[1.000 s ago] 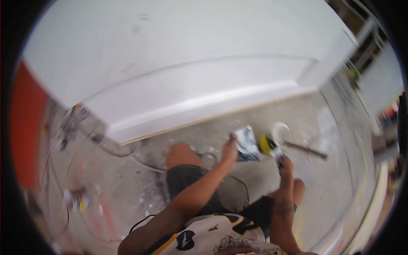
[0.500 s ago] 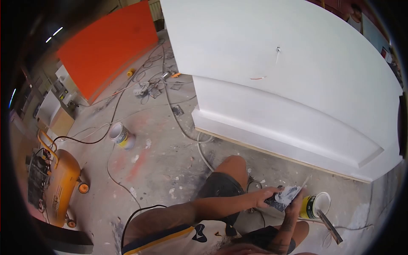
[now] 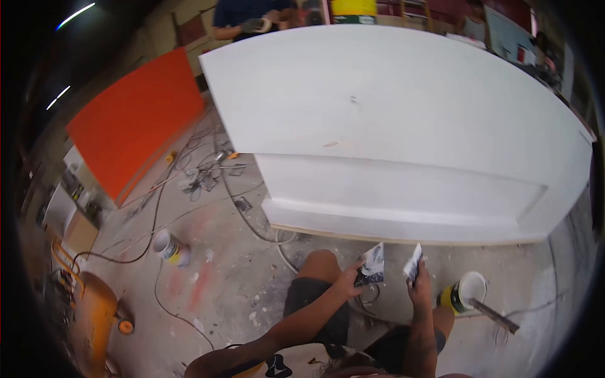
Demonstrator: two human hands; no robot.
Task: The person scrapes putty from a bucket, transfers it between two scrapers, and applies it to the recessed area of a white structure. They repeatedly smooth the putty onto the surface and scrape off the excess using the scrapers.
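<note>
My left hand [image 3: 348, 281] is closed around a flat dark putty spreader [image 3: 373, 264] with white filler smeared over it. To its right, my right hand [image 3: 420, 288] grips a putty knife [image 3: 413, 262], whose upper part is also coated white. The two tools are apart, raised in front of my knees. Beyond them stands a large white curved counter [image 3: 283, 107] with a recessed lower part. Its face carries a small mark [image 3: 353, 99] and a pinkish streak [image 3: 331, 144]. Beside my right hand, a tub [image 3: 449, 297] holds a stick [image 3: 495, 316] leaning out over its rim.
An orange curved panel [image 3: 138, 120] stands at the left. Cables [image 3: 154, 242] cross the stained floor near another tub [image 3: 171, 249]. An orange air compressor [image 3: 94, 315] sits at lower left. Behind the counter are a person in dark clothes [image 3: 236, 12] and a yellow bucket [image 3: 354, 7].
My hands have moved apart; before, the two tools were together near the tub. The view has tilted up, bringing the person and yellow bucket behind the counter into sight.
</note>
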